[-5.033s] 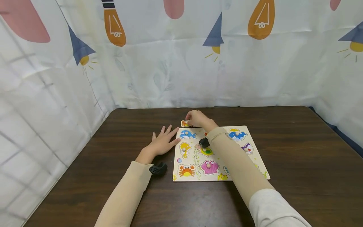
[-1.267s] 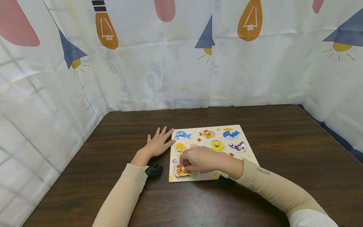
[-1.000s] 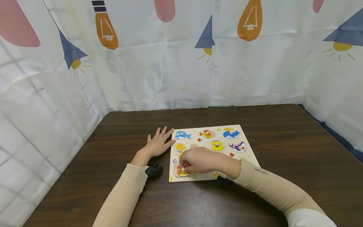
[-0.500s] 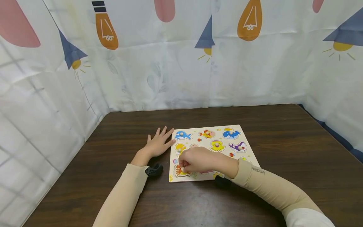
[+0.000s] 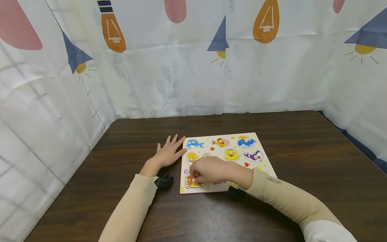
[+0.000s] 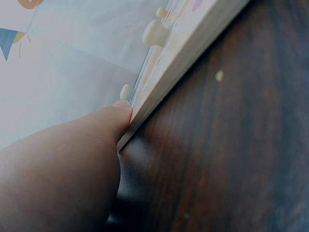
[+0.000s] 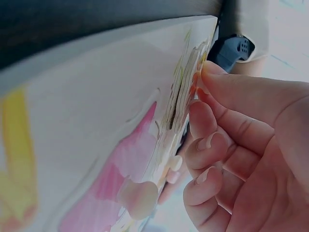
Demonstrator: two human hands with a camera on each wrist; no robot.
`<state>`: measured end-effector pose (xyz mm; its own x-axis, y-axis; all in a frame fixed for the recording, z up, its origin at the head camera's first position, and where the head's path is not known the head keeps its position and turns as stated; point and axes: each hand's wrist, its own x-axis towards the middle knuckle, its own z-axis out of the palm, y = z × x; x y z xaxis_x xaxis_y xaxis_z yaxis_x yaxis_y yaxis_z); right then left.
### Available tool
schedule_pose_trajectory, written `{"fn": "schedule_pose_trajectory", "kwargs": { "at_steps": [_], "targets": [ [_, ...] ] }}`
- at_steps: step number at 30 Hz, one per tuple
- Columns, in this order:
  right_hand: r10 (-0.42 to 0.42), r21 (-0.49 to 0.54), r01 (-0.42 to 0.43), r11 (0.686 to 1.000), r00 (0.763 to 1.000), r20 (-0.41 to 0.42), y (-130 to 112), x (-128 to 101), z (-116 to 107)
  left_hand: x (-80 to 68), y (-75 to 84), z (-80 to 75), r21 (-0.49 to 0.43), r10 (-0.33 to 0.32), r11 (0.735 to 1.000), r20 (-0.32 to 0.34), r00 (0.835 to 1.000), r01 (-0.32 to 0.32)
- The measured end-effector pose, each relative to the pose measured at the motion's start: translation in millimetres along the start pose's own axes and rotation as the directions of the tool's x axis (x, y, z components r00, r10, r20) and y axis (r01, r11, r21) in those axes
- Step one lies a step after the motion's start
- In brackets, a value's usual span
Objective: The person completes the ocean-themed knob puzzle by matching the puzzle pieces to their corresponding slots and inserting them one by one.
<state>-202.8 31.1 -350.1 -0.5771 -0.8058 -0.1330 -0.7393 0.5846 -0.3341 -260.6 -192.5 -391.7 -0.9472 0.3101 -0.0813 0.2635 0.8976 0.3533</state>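
A wooden knob puzzle board (image 5: 267, 169) with sea-animal pieces lies on the table. At its near left corner, my right hand (image 5: 208, 169) pinches the knob of the orange crab piece (image 5: 189, 182) between thumb and index finger. In the right wrist view the crab piece's edge (image 7: 181, 104) shows just above the board surface, and the other fingers curl loosely beside it. My left hand (image 5: 166, 156) lies spread on the table left of the board, its thumb (image 6: 116, 118) touching the board's side. Part of the pink shell piece (image 7: 130, 169) is hidden under the right hand in the head view.
Other knobbed pieces sit in the board, among them a blue dolphin (image 5: 195, 144), a fish (image 5: 222, 143), a whale (image 5: 246, 143), a yellow octopus (image 5: 231, 155) and a purple orca (image 5: 254, 156). The dark wooden table (image 5: 296, 144) extends around it, with a printed curtain (image 5: 187, 74) behind.
Five seconds ago my right hand held the crab piece beyond the board's far edge; it has come to the near left corner. Over the last second the hand barely shifts. The left hand stays put.
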Motion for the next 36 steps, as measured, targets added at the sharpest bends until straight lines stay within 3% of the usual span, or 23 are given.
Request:
{"fn": "schedule_pose_trajectory", "kwargs": {
  "at_steps": [11,24,31,36],
  "targets": [
    [0.013,0.006,-0.013,1.000,1.000,0.010,-0.6,1.3,2.1,-2.0,0.6,-0.2,-0.013,0.000,1.000,-0.001,1.000,0.000],
    [0.011,0.009,-0.011,1.000,1.000,-0.011,3.6,-6.0,-1.9,7.7,-1.3,3.8,-0.006,0.001,1.000,0.006,1.000,-0.001],
    [0.004,0.039,0.000,0.999,0.994,-0.112,14.3,-23.0,-14.9,10.6,0.0,4.9,-0.014,0.005,1.000,0.009,1.000,-0.004],
    [0.028,0.076,-0.010,0.997,0.972,-0.235,34.4,-43.0,-27.3,10.8,1.9,2.3,-0.022,0.006,1.000,0.012,1.000,-0.005]
  ]
}}
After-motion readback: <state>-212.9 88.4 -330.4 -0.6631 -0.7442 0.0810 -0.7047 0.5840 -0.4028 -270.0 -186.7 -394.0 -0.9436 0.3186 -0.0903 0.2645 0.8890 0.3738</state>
